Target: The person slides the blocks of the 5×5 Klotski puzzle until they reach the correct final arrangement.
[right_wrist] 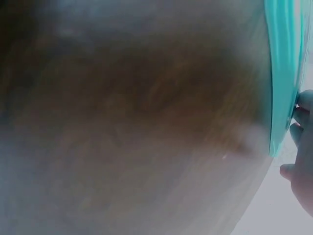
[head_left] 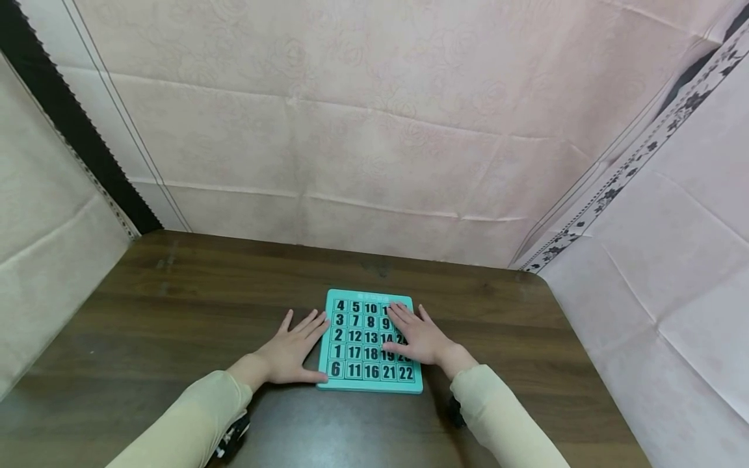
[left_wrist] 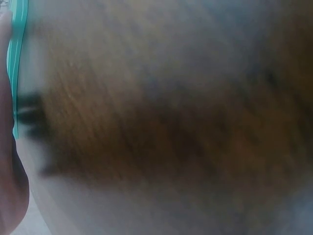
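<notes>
A turquoise number slide puzzle (head_left: 371, 383) lies flat on the wooden table, its tiles bearing black numbers in rows. My left hand (head_left: 287, 356) has its fingers spread at the puzzle's left side, thumb and fingertips touching or close to that edge. Over the right part of the board rests my right hand (head_left: 426, 340), fingers extended, hiding some upper-right and middle-right tiles. Part of the left hand (left_wrist: 11, 191) shows at the left border of the left wrist view, beside the puzzle's rim (left_wrist: 17, 54). In the right wrist view, the right hand's fingers (right_wrist: 303, 117) lie by the turquoise side (right_wrist: 282, 73).
The dark brown wooden table (head_left: 222, 292) extends around the puzzle. Pale patterned cloth (head_left: 351, 143) hangs behind it, and more light cloth (head_left: 673, 312) covers the right side. Black wrist devices (head_left: 234, 434) show under the sleeves.
</notes>
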A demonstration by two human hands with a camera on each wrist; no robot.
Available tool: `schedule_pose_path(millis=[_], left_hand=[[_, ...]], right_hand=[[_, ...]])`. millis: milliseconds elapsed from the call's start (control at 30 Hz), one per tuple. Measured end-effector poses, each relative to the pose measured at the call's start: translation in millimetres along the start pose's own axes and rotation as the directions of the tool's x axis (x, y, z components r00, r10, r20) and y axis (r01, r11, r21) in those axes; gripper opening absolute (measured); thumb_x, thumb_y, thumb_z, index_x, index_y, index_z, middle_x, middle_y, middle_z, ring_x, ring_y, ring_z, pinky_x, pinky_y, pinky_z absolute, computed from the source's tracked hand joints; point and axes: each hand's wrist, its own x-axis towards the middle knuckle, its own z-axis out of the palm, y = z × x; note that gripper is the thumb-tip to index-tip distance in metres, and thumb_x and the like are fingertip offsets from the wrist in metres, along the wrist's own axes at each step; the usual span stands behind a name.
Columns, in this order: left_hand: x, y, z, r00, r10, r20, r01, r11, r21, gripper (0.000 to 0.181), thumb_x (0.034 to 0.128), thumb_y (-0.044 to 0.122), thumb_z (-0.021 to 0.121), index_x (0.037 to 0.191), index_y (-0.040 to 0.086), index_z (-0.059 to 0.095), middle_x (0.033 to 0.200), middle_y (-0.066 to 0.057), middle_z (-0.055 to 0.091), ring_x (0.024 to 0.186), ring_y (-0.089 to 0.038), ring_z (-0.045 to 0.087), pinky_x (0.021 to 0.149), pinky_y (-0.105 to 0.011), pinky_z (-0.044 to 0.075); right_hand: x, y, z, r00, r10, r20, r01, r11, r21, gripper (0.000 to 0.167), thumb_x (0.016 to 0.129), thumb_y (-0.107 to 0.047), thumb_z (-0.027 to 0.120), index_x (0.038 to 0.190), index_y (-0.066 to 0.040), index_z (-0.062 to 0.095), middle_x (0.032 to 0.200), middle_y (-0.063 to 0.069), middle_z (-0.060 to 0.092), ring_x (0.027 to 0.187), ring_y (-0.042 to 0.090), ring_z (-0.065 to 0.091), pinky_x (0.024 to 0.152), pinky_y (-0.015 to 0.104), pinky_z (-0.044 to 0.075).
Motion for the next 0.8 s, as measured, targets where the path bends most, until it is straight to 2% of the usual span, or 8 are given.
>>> schedule_pose_path(millis=[400, 800], left_hand=[[0.3, 0.2, -0.5, 1.000, -0.012, 0.017, 0.012, 1.000, 0.003, 0.103, 0.0763, 0.074, 0.051, 0.150, 0.010, 0.020, 0.158, -0.008, 0.015, 0.146, -0.027, 0.011, 0.112, -0.062, 0.001], [0.0, -0.7, 0.3, 1.000, -0.003, 0.013, 0.003, 1.000, -0.005, 0.103, 0.0764, 0.075, 0.050, 0.150, 0.010, 0.021, 0.158, -0.008, 0.015, 0.146, -0.028, 0.012, 0.112, -0.062, 0.001]], right_hand=[[-9.2, 11, -1, 1.000, 0.019, -0.010, -0.019, 1.000, -0.009, 0.083, 0.089, -0.065, 0.040, 0.151, -0.015, 0.015, 0.158, 0.002, 0.014, 0.146, 0.020, 0.012, 0.116, 0.054, 0.005], [-13.1, 18, -1, 0.999, 0.043, -0.014, -0.043, 0.999, 0.007, 0.081, 0.090, -0.062, 0.042, 0.151, -0.016, 0.017, 0.158, 0.002, 0.015, 0.147, 0.019, 0.008, 0.116, 0.054, 0.004]])
